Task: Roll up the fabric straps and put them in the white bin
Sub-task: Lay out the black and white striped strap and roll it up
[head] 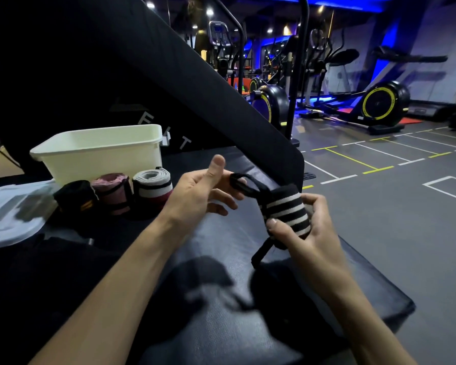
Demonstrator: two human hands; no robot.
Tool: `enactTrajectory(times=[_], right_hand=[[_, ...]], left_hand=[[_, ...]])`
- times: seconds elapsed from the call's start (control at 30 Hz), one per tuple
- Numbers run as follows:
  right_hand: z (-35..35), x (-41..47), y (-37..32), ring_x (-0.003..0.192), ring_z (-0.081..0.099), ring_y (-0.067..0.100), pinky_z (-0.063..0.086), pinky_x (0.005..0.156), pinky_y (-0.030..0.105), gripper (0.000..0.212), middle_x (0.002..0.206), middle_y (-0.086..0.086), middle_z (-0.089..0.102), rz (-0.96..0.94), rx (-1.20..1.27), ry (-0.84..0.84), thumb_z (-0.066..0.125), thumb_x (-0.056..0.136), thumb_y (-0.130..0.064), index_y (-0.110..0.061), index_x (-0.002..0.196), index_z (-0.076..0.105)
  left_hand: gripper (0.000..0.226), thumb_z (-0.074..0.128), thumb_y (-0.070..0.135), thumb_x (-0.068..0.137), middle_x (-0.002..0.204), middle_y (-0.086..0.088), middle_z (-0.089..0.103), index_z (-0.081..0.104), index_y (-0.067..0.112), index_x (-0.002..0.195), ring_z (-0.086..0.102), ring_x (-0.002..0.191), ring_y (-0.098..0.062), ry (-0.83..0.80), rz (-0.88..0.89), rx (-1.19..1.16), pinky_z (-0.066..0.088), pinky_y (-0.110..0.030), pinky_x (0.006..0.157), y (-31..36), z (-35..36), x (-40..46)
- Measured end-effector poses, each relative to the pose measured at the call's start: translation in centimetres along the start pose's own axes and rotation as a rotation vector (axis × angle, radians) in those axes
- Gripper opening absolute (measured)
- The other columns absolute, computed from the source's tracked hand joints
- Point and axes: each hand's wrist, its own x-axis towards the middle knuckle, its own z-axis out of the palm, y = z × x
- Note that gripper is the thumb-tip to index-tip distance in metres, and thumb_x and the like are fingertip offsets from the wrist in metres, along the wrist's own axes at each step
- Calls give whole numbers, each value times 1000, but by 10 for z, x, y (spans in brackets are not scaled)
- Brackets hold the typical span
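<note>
My right hand (304, 233) grips a rolled black-and-white striped strap (284, 210) above the black padded bench (221, 299). A thin black loop (238, 180) runs from the roll over the fingers of my left hand (203, 191), whose thumb points up. Another black tail (261, 252) hangs below the roll. The white bin (103, 154) stands at the back left of the bench. In front of it stand three rolled straps: a black one (75, 196), a pink one (112, 192) and a grey, white and maroon one (153, 188).
A clear plastic bag (8, 217) lies at the left. The bench's tilted black backrest (195, 83) rises behind my hands. To the right is grey gym floor (392, 193) with painted lines, and exercise bikes (379, 101) stand beyond.
</note>
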Motion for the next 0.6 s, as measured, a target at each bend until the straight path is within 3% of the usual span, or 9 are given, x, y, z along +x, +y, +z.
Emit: enactTrajectory(times=[0.13,0.2,0.3,0.43,0.6], right_hand=[[2,-2,-4,65,68,10,55,60,27,54,88,-13,67,-70,-130,7,80,70,-37,-32,111,44],[2,-2,-5,61,67,8,52,57,22,54,89,-14,67,-70,-123,28,84,76,-25,-28,112,44],[0,-1,-5,63,68,8,54,59,25,56,93,-16,66,-64,-144,49,83,73,-31,-27,113,44],[0,-2,-5,67,68,11,58,66,40,54,95,-17,66,-59,-157,56,75,69,-39,-31,112,43],[5,-1,-7,72,68,14,58,69,42,53,89,-11,69,-52,32,88,71,65,-51,-34,109,46]], left_hand=[[36,68,46,83,84,-4,76,75,12,92,68,70,-17,-58,-8,51,52,-24,61,3,-4,-3],[28,74,36,81,83,-4,76,74,11,94,68,71,-14,-87,-2,28,53,-22,62,3,-8,-4],[20,76,27,78,84,-4,73,76,17,95,68,72,-13,-125,-13,-98,56,-22,64,4,-14,-2],[20,68,14,83,82,-5,71,75,19,100,70,77,-15,-181,-59,-391,60,-26,72,8,-13,-1],[29,67,10,82,82,-4,65,67,15,111,59,61,-7,-118,-75,-422,44,-16,46,5,4,0]])
